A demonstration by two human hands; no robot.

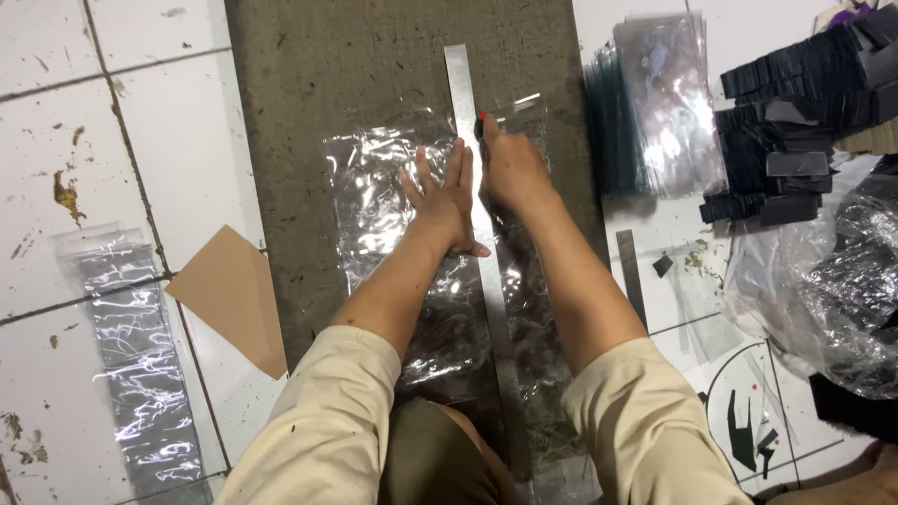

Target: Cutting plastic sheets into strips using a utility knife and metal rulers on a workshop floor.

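Head view: left hand (447,201) lies flat, fingers spread, pinning the long steel ruler (480,243) over clear plastic film (383,187) on the grey mat (309,84) at center. Right hand (510,168), toward one o'clock, is closed around a small red-tipped cutter (482,120) at the ruler's edge. Judging by this, cutting is underway; next calls for steady pressure.

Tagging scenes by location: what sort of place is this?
Probably a small packaging workshop, working on the floor: clear plastic film under a metal ruler, stacked clear bags, piles of small black pieces, white tiled floor.
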